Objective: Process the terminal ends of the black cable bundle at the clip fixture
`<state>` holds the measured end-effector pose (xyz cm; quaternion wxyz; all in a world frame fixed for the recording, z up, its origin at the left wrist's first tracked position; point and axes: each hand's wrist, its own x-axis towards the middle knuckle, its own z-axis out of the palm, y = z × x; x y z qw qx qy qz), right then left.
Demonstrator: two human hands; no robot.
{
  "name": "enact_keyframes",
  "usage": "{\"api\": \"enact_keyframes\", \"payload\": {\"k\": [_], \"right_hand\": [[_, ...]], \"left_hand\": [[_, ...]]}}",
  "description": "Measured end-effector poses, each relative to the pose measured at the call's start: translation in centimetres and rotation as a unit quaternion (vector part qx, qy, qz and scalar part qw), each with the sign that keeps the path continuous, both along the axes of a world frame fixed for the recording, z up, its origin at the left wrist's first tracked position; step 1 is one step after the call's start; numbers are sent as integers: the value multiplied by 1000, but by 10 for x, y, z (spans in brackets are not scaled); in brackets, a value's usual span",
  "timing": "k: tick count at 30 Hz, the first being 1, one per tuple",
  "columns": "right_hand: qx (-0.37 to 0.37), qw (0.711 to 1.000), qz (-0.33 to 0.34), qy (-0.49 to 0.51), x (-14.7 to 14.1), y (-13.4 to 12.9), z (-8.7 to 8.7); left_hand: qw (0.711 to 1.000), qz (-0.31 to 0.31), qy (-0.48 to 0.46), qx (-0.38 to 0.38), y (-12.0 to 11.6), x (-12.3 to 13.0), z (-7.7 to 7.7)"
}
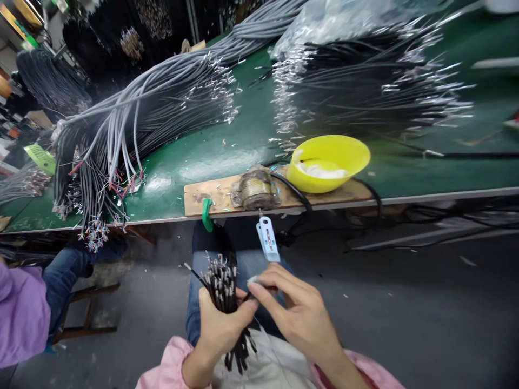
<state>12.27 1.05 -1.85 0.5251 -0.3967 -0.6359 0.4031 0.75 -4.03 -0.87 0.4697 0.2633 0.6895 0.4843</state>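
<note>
A bundle of black cables (pixel 224 289) with stripped, silvery ends stands over my lap, and my left hand (pixel 221 327) is wrapped round it. Just right of the bundle, my right hand (pixel 295 305) pinches a small whitish piece at a cable end between thumb and forefinger; its exact shape is too small to tell. Above my right hand a light blue clothespin (pixel 268 239) hangs from the shaft of a small motor (pixel 257 189). The motor sits on a wooden board (pixel 219 195) at the table edge, beside a yellow bowl (pixel 328 163) with white material inside.
Grey cables (pixel 121 124) and black cables (pixel 357 92) lie heaped on the green table (pixel 194 154). A green clamp (pixel 207 215) grips the board's left end. At the left, a person in purple (pixel 24 313) sits near a wooden stool (pixel 87 319).
</note>
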Motion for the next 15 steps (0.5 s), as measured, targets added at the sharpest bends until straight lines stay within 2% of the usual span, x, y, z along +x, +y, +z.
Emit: {"api": "enact_keyframes", "payload": {"k": [4,6,8,11,13,15], "right_hand": [[56,996,-64,-21,-4,-4,3],[90,990,-106,-15,-5,-7,0],[96,989,-110,22,-6,-8,-3],[8,992,-21,126,-4,-8,-10],[-95,974,36,203,0,-6,-13],[-181,947,60,258,5,-2,-13]], "left_hand": [[998,-11,-44,31,6,8,4],[992,-32,-105,54,10,12,4],[978,-66,-184,69,13,14,1],[953,-85,-283,67,15,14,-8],[945,-93,-309,59,16,14,-14],[948,-99,-298,52,17,13,-18]]}}
